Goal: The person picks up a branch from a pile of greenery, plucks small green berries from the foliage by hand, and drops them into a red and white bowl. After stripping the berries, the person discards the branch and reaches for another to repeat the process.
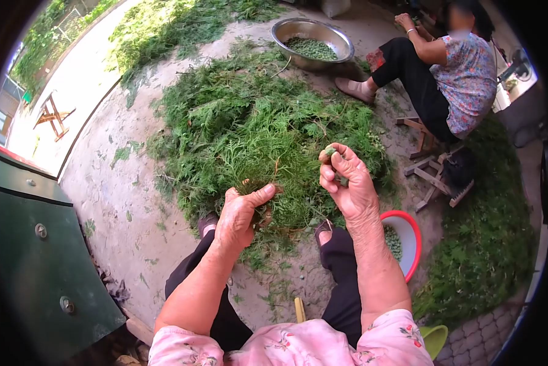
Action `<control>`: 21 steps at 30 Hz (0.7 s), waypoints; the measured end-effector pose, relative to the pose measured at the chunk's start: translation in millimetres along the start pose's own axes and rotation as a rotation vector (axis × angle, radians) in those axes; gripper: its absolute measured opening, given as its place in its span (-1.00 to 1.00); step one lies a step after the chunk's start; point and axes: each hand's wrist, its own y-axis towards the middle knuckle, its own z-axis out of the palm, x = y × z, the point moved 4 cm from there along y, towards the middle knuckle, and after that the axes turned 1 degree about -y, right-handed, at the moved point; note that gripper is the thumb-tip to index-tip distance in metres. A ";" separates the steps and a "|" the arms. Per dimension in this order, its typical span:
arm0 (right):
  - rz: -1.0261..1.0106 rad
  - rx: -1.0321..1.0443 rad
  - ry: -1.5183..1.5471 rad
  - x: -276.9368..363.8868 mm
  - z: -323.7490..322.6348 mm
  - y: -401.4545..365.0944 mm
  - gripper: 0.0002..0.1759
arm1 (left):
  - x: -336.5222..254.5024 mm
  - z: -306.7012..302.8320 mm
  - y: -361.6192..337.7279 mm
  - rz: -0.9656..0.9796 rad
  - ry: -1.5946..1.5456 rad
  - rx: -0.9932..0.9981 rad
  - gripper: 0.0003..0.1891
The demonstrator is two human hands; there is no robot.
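My left hand (244, 210) is closed around the stem end of a feathery green sprig (280, 195), its thumb pointing right. Higher and to the right, my right hand (349, 180) is raised with its fingers pinched on a small green cone (329, 152) at the fingertips. Beneath and beyond both hands spreads a large heap of green branches (225, 119) on the concrete. Beside my right forearm stands a red-rimmed white basin (415, 244), partly hidden by the arm, with small green cones (393, 243) inside.
A metal bowl (280, 30) of green cones stands beyond the heap. At the upper right a person (469, 73) sits on a low stool. An empty wooden stool (435, 180) stands nearer. More greenery (481, 262) covers the right side; a green panel (42, 262) is at left.
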 end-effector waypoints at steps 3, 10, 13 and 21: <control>-0.007 0.064 0.093 4.8 11.8 -4.0 -0.78 | -6.3 0.7 -0.5 0.021 -0.052 0.152 -0.78; -0.030 0.057 0.003 9.5 6.3 -3.9 -0.70 | -5.5 -5.6 7.7 0.088 -0.043 0.200 -0.74; 0.003 -0.005 -0.094 9.8 10.9 -7.3 -0.66 | -5.9 -3.0 6.5 0.090 -0.058 0.189 -0.75; 0.085 -0.033 0.105 -2.3 8.8 -4.8 -0.53 | -6.8 -8.8 10.8 0.068 -0.074 0.164 -0.78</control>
